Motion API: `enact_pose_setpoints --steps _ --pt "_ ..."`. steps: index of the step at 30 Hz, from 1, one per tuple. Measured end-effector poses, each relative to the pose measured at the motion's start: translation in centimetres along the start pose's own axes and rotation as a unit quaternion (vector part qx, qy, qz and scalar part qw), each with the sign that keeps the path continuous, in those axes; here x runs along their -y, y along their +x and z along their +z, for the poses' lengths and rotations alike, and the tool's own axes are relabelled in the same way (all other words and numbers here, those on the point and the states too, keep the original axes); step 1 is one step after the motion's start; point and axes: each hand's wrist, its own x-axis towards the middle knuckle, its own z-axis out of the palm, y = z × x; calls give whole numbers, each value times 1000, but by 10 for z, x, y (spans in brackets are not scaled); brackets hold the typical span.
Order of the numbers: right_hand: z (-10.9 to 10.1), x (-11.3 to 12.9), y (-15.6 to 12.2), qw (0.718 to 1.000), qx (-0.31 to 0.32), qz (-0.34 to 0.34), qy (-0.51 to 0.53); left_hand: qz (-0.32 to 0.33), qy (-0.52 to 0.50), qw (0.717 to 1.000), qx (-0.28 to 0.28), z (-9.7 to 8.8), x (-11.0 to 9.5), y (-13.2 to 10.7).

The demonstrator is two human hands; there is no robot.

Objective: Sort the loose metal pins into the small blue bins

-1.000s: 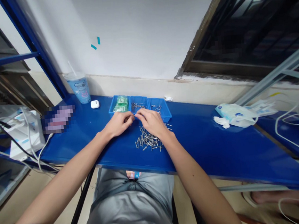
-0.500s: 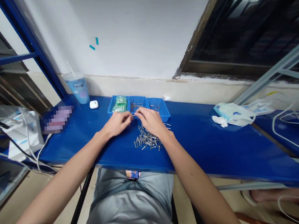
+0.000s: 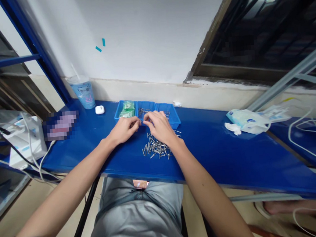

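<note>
Two bare hands, the left (image 3: pixel 123 130) and the right (image 3: pixel 159 127), were clenched at the fingertips on one thin steel nail (image 3: pixel 141 122) above a glossy blue table (image 3: pixel 210 147). It sat just before a blue plastic three-compartment tray (image 3: pixel 175 121), with a loose pile of steel nails (image 3: pixel 155 147) below. Pinching and working that single nail was the step in hand, and so small a piece called for a steady fingertip hold

Head camera looking down and forward, aiming at left hand (image 3: pixel 124 130), right hand (image 3: pixel 160 127), blue bench (image 3: pixel 222 157) close below.
</note>
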Motion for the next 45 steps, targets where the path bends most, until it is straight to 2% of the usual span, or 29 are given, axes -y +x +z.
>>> enact_pose_setpoints --steps 26,28,30,34,36,38,42,45 --pt "-2 0 1 999 29 -19 -22 8 2 1000 14 1 0 0" --pt "-4 2 0 1000 -3 -9 -19 1 -12 1000 13 1 0 0" --pt "-6 5 -2 997 -71 22 -13 -7 -18 999 26 1 0 0" --pt "-10 10 -6 966 -238 103 -22 16 37 993 113 4 0 -1" --pt "-10 9 -6 955 -273 117 -29 25 72 988 134 7 1 -2" --pt "-7 4 -4 961 -248 119 -39 26 85 988 129 10 2 -2" --pt "0 -8 0 979 -150 127 -62 28 93 988 121 14 5 -2" --pt "2 -9 1 982 -142 113 -58 24 94 988 121 15 8 -1"
